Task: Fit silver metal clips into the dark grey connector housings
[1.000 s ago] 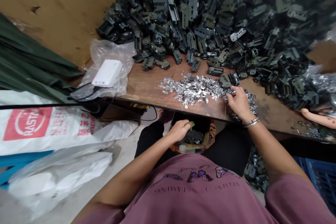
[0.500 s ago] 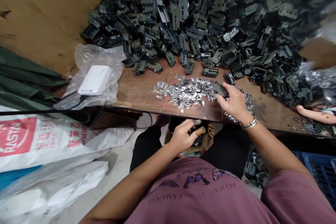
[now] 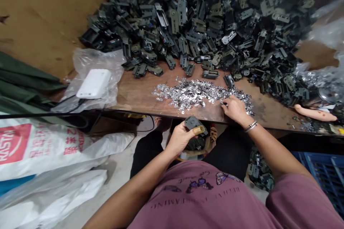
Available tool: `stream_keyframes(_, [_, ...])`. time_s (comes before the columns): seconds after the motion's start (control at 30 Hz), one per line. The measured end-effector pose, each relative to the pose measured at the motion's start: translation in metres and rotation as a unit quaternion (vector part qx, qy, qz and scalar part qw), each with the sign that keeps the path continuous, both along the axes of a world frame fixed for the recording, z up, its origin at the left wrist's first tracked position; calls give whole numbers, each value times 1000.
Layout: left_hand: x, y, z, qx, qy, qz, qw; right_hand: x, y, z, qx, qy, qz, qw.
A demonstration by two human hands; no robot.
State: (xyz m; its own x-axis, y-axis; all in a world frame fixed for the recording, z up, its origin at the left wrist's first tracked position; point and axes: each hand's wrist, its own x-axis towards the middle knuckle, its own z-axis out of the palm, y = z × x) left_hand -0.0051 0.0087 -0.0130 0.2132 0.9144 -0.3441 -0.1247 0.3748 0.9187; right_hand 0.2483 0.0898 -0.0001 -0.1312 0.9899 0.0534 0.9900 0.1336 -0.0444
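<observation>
My left hand (image 3: pixel 179 139) is closed around a dark grey-green plastic housing (image 3: pixel 190 122), held just in front of the table's edge. A yellow cover (image 3: pixel 198 130) wraps the left thumb, which presses on the housing's near side. At the right part of a heap of small shiny metal pieces (image 3: pixel 192 93), my right hand (image 3: pixel 237 110) has its thumb and fingertips drawn together low over the tabletop. Whatever lies between those fingertips is too small to make out. A metal bracelet circles the right wrist.
Behind the metal pieces, a big mound of similar dark housings (image 3: pixel 188 25) covers the table (image 3: pixel 134 94). On the left a white box-shaped device (image 3: pixel 94 83) with a cable rests on clear plastic. A skin-coloured doll-like limb (image 3: pixel 315 113) lies at right, above a blue crate (image 3: pixel 322 171).
The housing that my right hand held over the metal pieces is now in my left hand. My right hand has dropped to the heap with its fingers pinched. The view has shifted slightly.
</observation>
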Motion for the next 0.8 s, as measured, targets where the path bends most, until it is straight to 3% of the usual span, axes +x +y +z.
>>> stream_keyframes(0.13, [0,-2,2,-30,-25,13,999,-3,4,0,-30,-23,-3,999])
stream_keyframes(0.23, [1,-2,4,25,15,26,999,-16,-11,8,-22,92,15,995])
stream_keyframes(0.33, [3,-1,6,95,59,32,993,-33,-34,19,-29,243,76,967])
stream_keyframes(0.4, [6,-2,6,127,87,16,988,-44,-48,26,-39,294,123,947])
stream_keyframes(0.53, [6,-5,6,182,109,-18,977,-53,-63,35,-51,280,193,939])
stream_keyframes(0.67, [-2,-8,6,165,106,-34,980,-47,-68,42,-68,311,226,921])
stream_keyframes(0.8, [-12,-12,5,131,93,-27,987,-48,-80,38,14,333,275,902])
